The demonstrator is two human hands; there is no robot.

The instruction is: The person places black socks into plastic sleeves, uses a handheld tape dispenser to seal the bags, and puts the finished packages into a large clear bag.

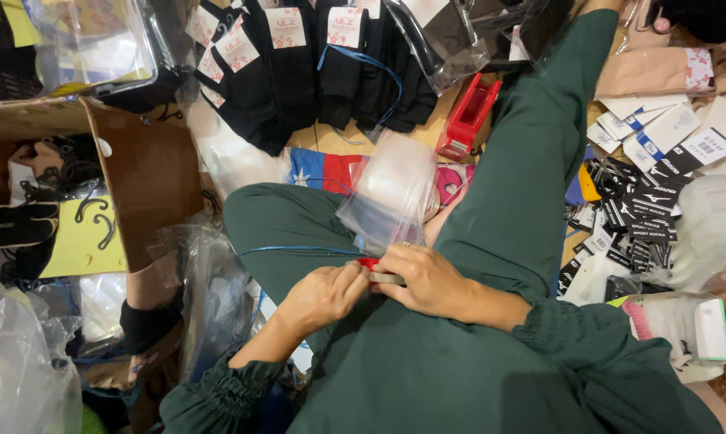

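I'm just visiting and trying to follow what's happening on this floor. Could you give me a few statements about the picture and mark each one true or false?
1. Both hands meet at a small red item in the lap. True: left hand and right hand are together there.
2. The tape dispenser is blue. False: it is red.
3. A clear plastic bag lies just above the hands. True.
4. The black socks lie inside the cardboard box. False: they are spread on the floor beside it.
5. The person wears green sleeves. True.
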